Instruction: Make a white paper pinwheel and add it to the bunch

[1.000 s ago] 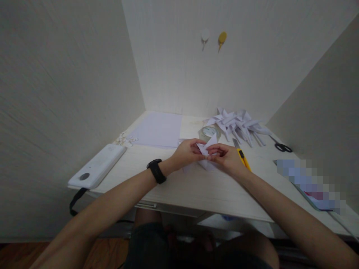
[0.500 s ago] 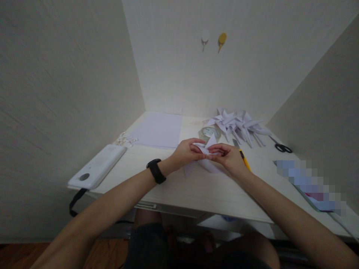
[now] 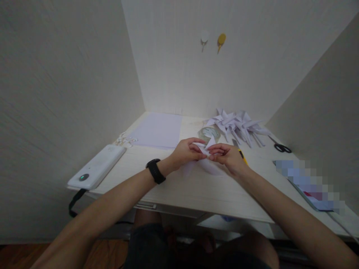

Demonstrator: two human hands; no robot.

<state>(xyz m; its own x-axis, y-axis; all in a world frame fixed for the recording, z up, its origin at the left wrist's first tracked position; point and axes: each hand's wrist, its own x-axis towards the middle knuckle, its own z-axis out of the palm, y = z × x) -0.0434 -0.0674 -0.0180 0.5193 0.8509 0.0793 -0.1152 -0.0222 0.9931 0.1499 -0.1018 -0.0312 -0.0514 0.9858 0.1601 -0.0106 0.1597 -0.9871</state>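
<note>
A small white folded paper piece (image 3: 206, 148) is pinched between the left hand (image 3: 186, 151) and the right hand (image 3: 228, 157), just above the middle of the bench (image 3: 179, 186). Both grips are closed on it, fingertips meeting at its near edge; most of its shape is hidden by the fingers, only a pointed flap showing above them. A black band (image 3: 156, 171) is worn on the left wrist.

Just behind the hands a tape roll (image 3: 209, 133) is partly covered by the paper. A yellow cutter (image 3: 240, 154) is cut off by the right hand — only its far end is seen. Farther right lie a heap of folded white pieces (image 3: 237, 125) and black scissors (image 3: 280, 147). A flat sheet (image 3: 158, 129) lies far left, a white device (image 3: 97, 166) at the near-left edge. The thing at the right edge is blurred out.
</note>
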